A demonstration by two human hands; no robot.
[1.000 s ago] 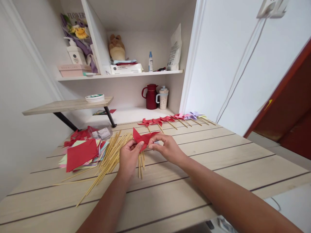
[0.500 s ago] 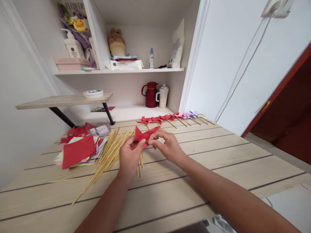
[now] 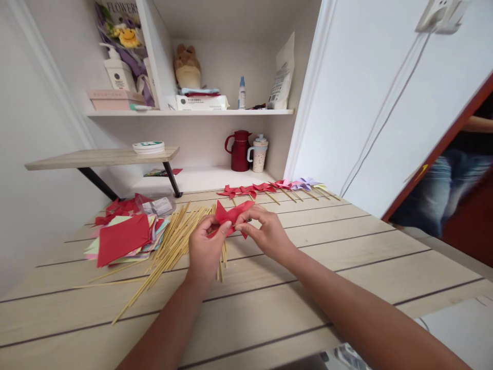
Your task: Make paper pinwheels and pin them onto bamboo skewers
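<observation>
Since the earlier frame the hands had barely shifted, while a blurred person in blue jeans had come into the doorway far right of the folded red paper pinwheel. Nearest, the pale plank worktop carried both forearms. The left hand pinched the pinwheel's near-left flap; the right hand nipped its centre between fingertips, perhaps on a small pin, too small to tell. The pinwheel was held just above the worktop. It looked light, thin and easily creased, best gripped at the folded centre rather than the loose points. Left of it lay a loose fan of slender bamboo sticks, stiff and smooth, then a stack of flat coloured paper squares. Beyond it ran a row of finished paper pinwheels on sticks, red through purple.
</observation>
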